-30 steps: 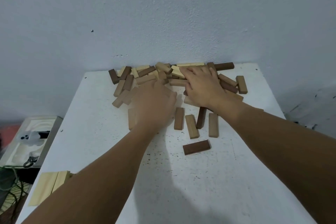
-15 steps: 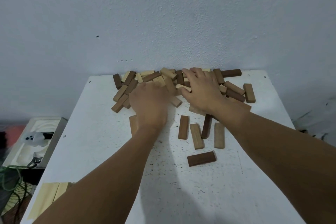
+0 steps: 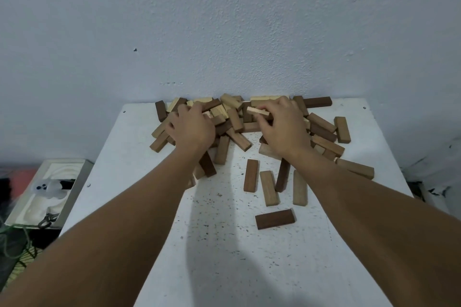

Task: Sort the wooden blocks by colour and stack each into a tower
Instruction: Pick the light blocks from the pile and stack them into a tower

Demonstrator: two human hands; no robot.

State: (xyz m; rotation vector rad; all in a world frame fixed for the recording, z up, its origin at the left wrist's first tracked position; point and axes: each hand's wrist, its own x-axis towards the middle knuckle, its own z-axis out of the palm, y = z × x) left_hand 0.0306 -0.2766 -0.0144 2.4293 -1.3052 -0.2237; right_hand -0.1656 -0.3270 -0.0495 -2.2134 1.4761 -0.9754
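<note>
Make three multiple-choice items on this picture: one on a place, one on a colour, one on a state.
1. Where does the block pile lie?
A. at the table's far edge by the wall
B. at the near edge
C. on the floor

2. What colour is the lone block nearest the camera?
A. pale cream
B. dark brown
C. red

3. What is the right hand doing?
A. lying flat on the table
B. pinching a pale block
C. hanging off the table

Key: 1 A, the pile touches the wall; 2 B, its face is dark brown; 3 B, its fingers curl round it.
</note>
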